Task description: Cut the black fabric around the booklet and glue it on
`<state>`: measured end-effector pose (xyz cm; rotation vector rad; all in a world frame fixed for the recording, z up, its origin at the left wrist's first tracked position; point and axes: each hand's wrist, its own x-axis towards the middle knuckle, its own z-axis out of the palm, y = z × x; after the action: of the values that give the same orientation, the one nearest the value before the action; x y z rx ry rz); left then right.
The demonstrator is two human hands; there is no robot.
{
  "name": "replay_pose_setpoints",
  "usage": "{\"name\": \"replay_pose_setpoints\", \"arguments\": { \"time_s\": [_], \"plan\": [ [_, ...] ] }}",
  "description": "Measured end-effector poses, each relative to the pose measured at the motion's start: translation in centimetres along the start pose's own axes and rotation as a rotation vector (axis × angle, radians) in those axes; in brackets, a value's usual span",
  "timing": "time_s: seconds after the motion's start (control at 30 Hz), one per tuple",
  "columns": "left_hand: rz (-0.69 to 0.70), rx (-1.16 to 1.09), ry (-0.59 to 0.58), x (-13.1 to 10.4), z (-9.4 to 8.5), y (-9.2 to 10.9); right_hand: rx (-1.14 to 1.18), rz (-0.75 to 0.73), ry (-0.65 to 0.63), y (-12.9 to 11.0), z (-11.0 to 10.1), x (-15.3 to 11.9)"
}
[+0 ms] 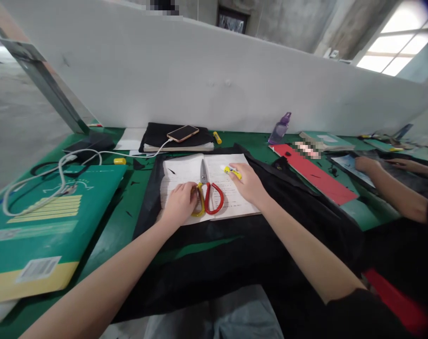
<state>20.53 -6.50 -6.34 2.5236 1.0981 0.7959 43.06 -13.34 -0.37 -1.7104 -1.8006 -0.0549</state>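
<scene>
An open book with printed pages lies on black cloth in front of me. On its middle rest scissors, blades pointing away, with one yellow and one red handle loop. My left hand lies on the left page, its curled fingers at the yellow loop. Over the right page, my right hand grips a small yellow glue stick, its pale end pointing left. A yellow cap sits on the green table to the left.
Behind the book, a phone on a cable tops a black-covered book, beside a yellow tube. A green folder is at left. Rightward are a purple bottle, a red strip and another person's hands.
</scene>
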Motion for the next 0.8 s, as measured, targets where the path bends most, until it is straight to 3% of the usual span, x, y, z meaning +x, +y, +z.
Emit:
{"name": "replay_pose_setpoints", "arguments": {
  "time_s": [0.13,0.23,0.37,0.53,0.63,0.8],
  "plan": [
    [0.008,-0.049,0.040,0.0,0.2,-0.3,-0.001,-0.078,-0.088,-4.5,0.4,-1.9],
    [-0.030,-0.086,0.072,-0.2,0.1,-0.4,-0.140,-0.127,-0.128,-5.7,1.7,-3.0],
    [-0.126,-0.153,0.082,-0.1,-0.2,-0.2,-0.184,-0.100,-0.125,-5.2,3.1,-3.5],
    [-0.260,-0.390,0.094,0.3,-0.3,-0.2,-0.087,-0.042,-0.133,-4.5,3.3,-3.9],
    [-0.441,-0.668,0.118,0.6,-0.2,-0.1,-0.036,-0.044,-0.151,-4.4,3.1,-4.1],
    [-0.727,-1.174,0.278,1.1,-0.7,0.8,0.011,-0.023,-0.150,-4.1,3.0,-4.1]
  ]
}}
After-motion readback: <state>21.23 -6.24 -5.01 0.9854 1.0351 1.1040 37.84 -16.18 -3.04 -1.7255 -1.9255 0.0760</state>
